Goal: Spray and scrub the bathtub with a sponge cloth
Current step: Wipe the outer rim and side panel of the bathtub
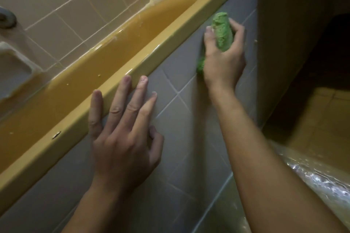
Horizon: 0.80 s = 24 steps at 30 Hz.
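A bunched green sponge cloth (222, 32) is being pressed against the grey tiled side panel (181, 123), just under the outer edge of the glossy mustard-yellow bathtub (162, 43) and toward its far end. It is being gripped by the right hand (225, 62), which is being held well apart from the left hand (125, 138). Several risks are being judged from here. Because the cloth is being kept wadded into a roll, only a narrow strip of it is likely being put to the tiles, so patches could be missed. If the rim is wet, as its shine suggests, the bracing left hand could slide off under the person's weight. A small dark chip (56, 135) in the rim's outer edge could be snagged by the cloth when that stretch is being wiped. No spray bottle is being shown, so whether cleaner is being applied cannot be told. The right fingers (237, 30) are being curled closely round the cloth, with the thumb clamped on its other side. The left fingers (119, 100) are being held straight and spread wide, nothing in them, their tips being rested on the rim's edge and the palm laid flat on the panel.
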Tool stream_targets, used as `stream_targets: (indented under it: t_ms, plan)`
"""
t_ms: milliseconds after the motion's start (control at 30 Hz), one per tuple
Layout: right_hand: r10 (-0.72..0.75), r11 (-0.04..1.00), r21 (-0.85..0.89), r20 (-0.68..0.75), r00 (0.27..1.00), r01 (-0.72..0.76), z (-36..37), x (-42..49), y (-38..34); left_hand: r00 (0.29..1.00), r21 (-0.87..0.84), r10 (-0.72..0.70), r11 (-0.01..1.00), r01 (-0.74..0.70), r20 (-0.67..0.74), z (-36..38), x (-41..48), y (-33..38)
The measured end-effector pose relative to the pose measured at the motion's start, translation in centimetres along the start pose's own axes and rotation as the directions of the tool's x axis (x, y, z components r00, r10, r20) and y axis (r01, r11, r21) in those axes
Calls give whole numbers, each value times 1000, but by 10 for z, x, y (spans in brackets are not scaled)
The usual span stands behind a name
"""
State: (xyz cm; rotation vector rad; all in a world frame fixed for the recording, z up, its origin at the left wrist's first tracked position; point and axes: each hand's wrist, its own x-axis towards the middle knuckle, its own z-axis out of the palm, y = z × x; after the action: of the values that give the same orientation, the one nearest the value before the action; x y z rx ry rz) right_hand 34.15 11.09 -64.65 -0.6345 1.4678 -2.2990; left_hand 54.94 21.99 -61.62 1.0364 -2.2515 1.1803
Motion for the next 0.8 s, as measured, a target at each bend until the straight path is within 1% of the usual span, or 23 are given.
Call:
stream_targets:
  t_ms: [33, 67, 133, 167, 200, 233, 267, 300, 333, 367, 400, 433, 467, 500, 533, 567, 600, 633, 667, 700, 733, 767, 800]
  plan:
    - [-111, 993, -30, 19, 994, 112, 3, -17, -5, 1000, 15, 6, 1000, -6, -14, 3, 6, 3]
    - [-248, 966, -52, 82, 965, 253, 5, -37, -11, 1000, 33, 8, 999, -7, -30, 6, 12, 6]
    - [-459, 871, -50, 269, 847, 489, 1, -63, -9, 999, 55, 8, 998, -5, -50, 12, 19, 13]
    - [-527, 824, -38, 315, 789, 565, -3, -61, 0, 999, 60, 10, 998, -7, -51, 15, 21, 17]
    - [-544, 812, -37, 313, 779, 582, -7, -51, 17, 999, 63, 16, 998, -14, -44, 18, 23, 20]
    - [-477, 857, -70, 268, 837, 511, -12, -39, 37, 999, 65, 27, 998, -25, -28, 20, 25, 22]
    - [-331, 927, -120, 180, 926, 355, -17, -26, 59, 999, 68, 39, 997, -38, -11, 22, 27, 23]
    - [-117, 981, -150, 52, 992, 124, -23, -12, 81, 999, 74, 49, 996, -49, 3, 23, 28, 24]
    - [147, 978, -135, -82, 986, -157, -30, -1, 102, 998, 80, 58, 995, -58, 12, 24, 29, 24]
    - [363, 917, -103, -182, 914, -385, -35, 6, 117, 998, 86, 64, 994, -65, 20, 25, 28, 25]
    - [470, 861, -92, -232, 852, -500, -36, 11, 123, 997, 92, 67, 993, -69, 27, 27, 28, 27]
    - [462, 860, -110, -242, 853, -498, -34, 12, 120, 997, 92, 68, 993, -71, 36, 29, 29, 30]
    - [371, 903, -135, -228, 900, -407, -30, 10, 110, 997, 81, 67, 994, -70, 42, 31, 29, 33]
    - [211, 959, -150, -187, 960, -240, -24, 5, 93, 998, 70, 54, 996, -57, 35, 34, 29, 37]
    - [27, 988, -145, -121, 992, -44, -16, -3, 73, 999, 72, 34, 997, -35, 17, 38, 29, 41]
    - [-133, 983, -133, -33, 991, 128, -10, -13, 52, 1000, 87, 17, 996, -17, 0, 42, 30, 43]
    - [-261, 957, -114, 68, 963, 267, -6, -24, 37, 1000, 105, 9, 994, -7, -15, 44, 30, 45]
    - [-350, 926, -95, 151, 924, 366, -5, -33, 32, 1000, 118, 12, 993, -9, -21, 46, 31, 46]
    - [-405, 900, -92, 185, 895, 426, -9, -38, 36, 1000, 125, 26, 992, -25, -11, 48, 32, 46]
    - [-410, 897, -101, 165, 897, 429, -14, -39, 50, 999, 130, 47, 990, -48, 16, 48, 32, 45]
    - [-352, 924, -119, 100, 931, 362, -19, -40, 72, 996, 133, 69, 988, -75, 50, 48, 32, 44]
    - [-230, 964, -136, 13, 973, 230, -27, -41, 98, 993, 129, 89, 987, -99, 78, 46, 32, 43]
    - [-57, 988, -150, -74, 996, 46, -36, -43, 128, 990, 120, 103, 986, -114, 95, 45, 32, 42]
